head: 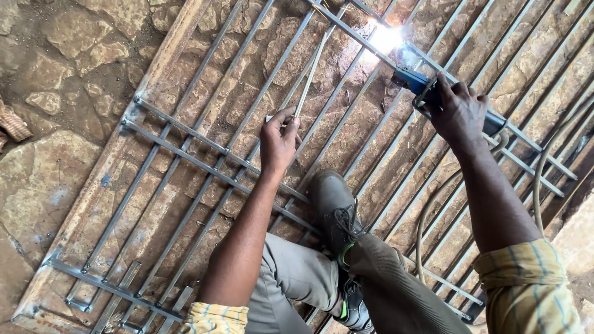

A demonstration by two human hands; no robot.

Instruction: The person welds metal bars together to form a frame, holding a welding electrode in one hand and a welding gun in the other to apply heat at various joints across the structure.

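A metal grille of thin steel bars lies flat on the stone ground. My left hand pinches the near end of a loose thin metal bar that runs up toward the far crossbar. My right hand grips a blue-handled welding electrode holder. Its tip meets the grille at a bright white arc near the top middle. My shoe rests on the bars between my arms.
A grey cable loops from the holder across the bars at the right. Rough stone slabs lie to the left of the grille's frame edge. A striped cloth scrap sits at the far left.
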